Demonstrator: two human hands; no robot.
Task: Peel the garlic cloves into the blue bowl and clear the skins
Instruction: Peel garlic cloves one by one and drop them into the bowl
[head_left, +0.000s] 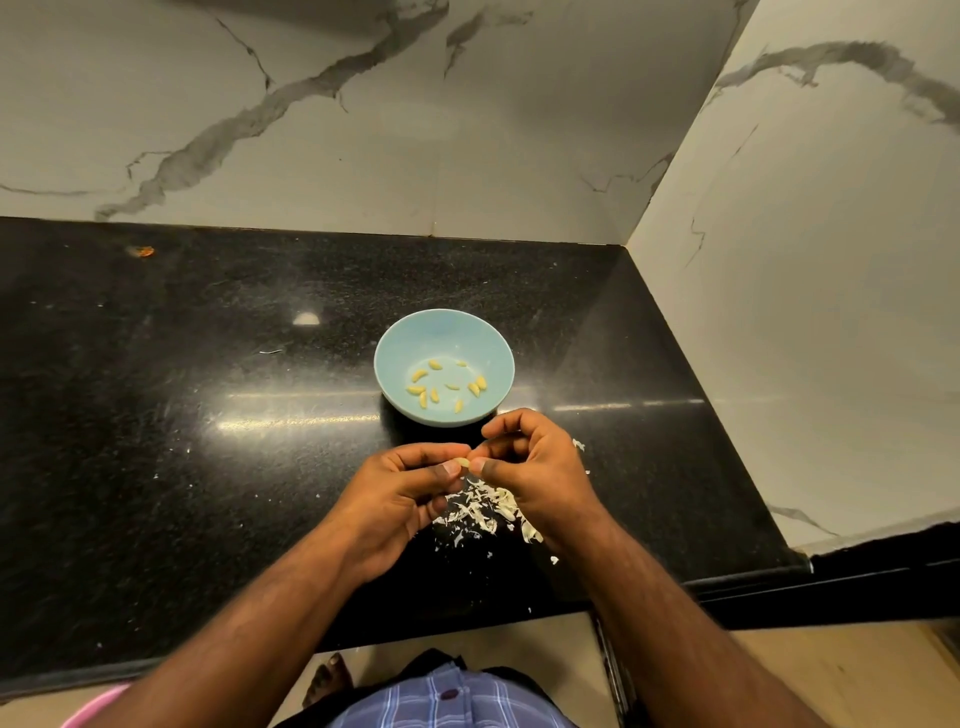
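Just in front of the blue bowl (444, 332), the left hand (400, 499) and the right hand (535, 467) meet, both pinching one garlic clove (462, 462) between thumbs and fingertips. Peeled cloves (447, 387) lie inside the bowl, and skins (480, 506) lie heaped on the black counter (182, 389) beneath the hands.

The black speckled stone surface (208, 415) is polished and glossy; the pale blue bowl (400, 343) looks smooth and matt; white papery garlic skins (480, 506) look dry.

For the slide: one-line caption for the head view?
Both hands, left hand and right hand, pinch a garlic clove above the skins, blue bowl of peeled cloves behind.
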